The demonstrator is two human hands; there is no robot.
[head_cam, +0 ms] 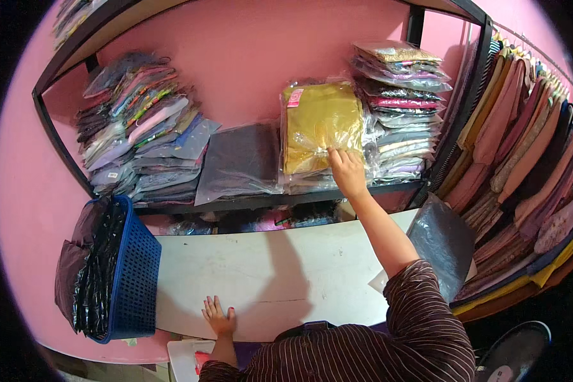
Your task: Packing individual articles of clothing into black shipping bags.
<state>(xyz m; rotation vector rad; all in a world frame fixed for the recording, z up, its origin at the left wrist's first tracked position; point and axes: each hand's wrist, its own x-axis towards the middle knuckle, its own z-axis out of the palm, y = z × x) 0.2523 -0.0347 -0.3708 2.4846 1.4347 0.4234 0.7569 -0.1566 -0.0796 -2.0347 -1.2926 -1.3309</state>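
My right hand (pixel 347 169) reaches up to the shelf and touches the lower front of a mustard-yellow garment in a clear plastic bag (pixel 322 124). Its fingers are bent against the plastic; whether they pinch it I cannot tell. The yellow packet has a pink tag at its upper left and lies on other bagged packets. Flat on the white table (pixel 248 267) near its front edge rests my left hand (pixel 218 316), fingers apart and holding nothing. A dark bagged garment (pixel 243 160) leans on the shelf left of the yellow packet.
Piles of bagged clothes stand on the shelf at left (pixel 148 138) and right (pixel 406 119). A blue plastic basket (pixel 136 272) with black plastic packets stands at the table's left end. A dark packet (pixel 441 243) lies at the right, beside hanging garments (pixel 515 143).
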